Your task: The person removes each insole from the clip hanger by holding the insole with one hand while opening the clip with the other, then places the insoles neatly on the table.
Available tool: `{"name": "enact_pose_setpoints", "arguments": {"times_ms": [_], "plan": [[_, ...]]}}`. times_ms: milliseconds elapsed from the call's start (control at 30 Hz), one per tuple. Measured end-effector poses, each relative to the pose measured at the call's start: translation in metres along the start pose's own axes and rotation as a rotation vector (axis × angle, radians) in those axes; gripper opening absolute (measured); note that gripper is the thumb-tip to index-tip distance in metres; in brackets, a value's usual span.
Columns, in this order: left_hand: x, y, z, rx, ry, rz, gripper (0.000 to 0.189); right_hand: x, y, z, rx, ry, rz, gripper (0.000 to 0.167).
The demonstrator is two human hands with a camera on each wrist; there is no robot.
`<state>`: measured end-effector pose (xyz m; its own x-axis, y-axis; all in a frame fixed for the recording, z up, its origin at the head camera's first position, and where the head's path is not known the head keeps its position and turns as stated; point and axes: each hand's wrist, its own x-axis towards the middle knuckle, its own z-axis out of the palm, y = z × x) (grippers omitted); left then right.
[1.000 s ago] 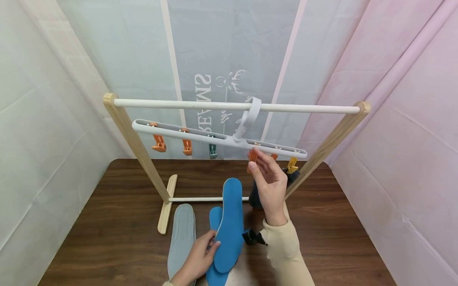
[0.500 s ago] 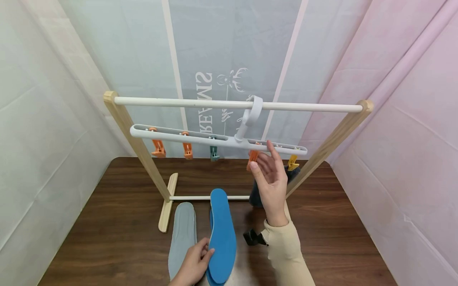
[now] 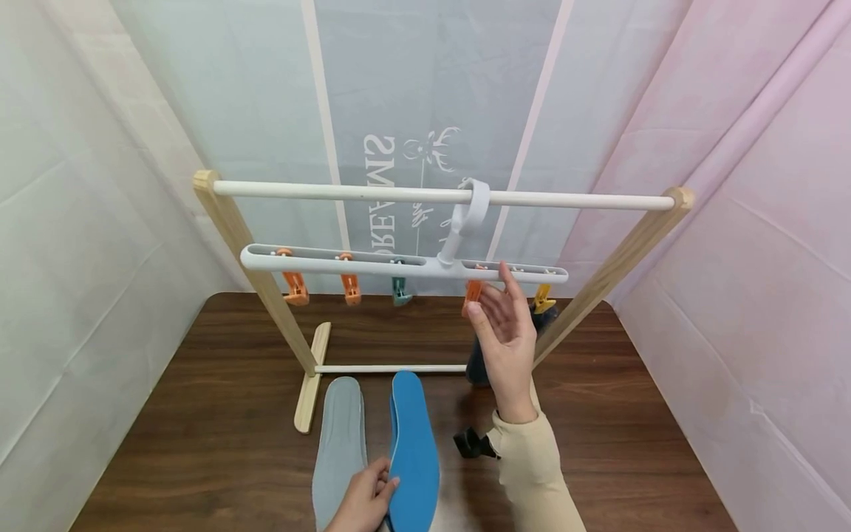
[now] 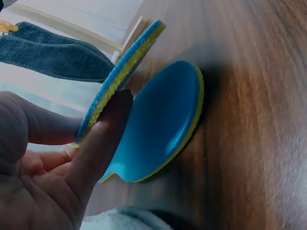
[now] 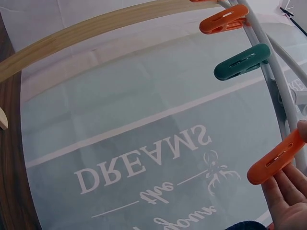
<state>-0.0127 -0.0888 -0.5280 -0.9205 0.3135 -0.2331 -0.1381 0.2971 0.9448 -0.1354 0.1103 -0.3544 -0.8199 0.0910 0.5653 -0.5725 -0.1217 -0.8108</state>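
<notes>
My left hand (image 3: 362, 499) pinches a blue insole (image 3: 414, 465) by its edge between thumb and fingers. In the left wrist view this insole (image 4: 120, 79) is seen edge-on with a yellow underside, tilted above a second blue insole (image 4: 163, 117) on the table. My right hand (image 3: 508, 343) pinches an orange clip (image 5: 276, 158) hanging from the white hanger (image 3: 346, 263); its index finger reaches up to the hanger bar. The clip's upper end is partly covered by the thumb in the right wrist view.
The hanger hooks over the white rail (image 3: 332, 192) of a wooden stand. To the left hang two orange clips (image 3: 350, 284) and a green clip (image 3: 400, 288). A yellow clip (image 3: 544, 299) bears a dark, furry-looking piece (image 4: 53, 52). Grey insoles (image 3: 339, 436) lie on the table.
The left hand has brought the blue insole down and back toward the body, away from the hanger. The hanger's left end has dipped, levelling the bar. The right hand keeps hold of the orange clip.
</notes>
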Motion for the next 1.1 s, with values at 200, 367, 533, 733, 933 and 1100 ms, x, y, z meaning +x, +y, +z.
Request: {"name": "enact_pose_setpoints", "arguments": {"times_ms": [200,367,533,733,933,1100], "plan": [[0.001,-0.001,0.002,0.012,0.0,-0.058,0.005,-0.001,0.001,0.001,0.013,0.003,-0.004,0.062],[0.001,-0.003,0.004,0.018,-0.005,-0.079,0.006,-0.002,0.002,0.002,0.015,0.009,-0.013,0.062],[0.0,-0.006,0.006,0.071,0.026,-0.035,0.028,-0.003,0.001,0.003,0.01,0.01,-0.023,0.062],[0.002,-0.005,0.011,0.188,0.093,0.0,0.041,-0.004,0.001,0.003,-0.003,0.004,-0.047,0.063],[0.005,-0.003,0.019,0.361,0.184,0.002,0.044,-0.005,-0.002,0.003,-0.031,0.0,-0.07,0.063],[0.006,0.004,0.023,0.445,0.198,-0.047,0.047,-0.005,-0.001,0.002,-0.061,0.001,-0.08,0.063]]}}
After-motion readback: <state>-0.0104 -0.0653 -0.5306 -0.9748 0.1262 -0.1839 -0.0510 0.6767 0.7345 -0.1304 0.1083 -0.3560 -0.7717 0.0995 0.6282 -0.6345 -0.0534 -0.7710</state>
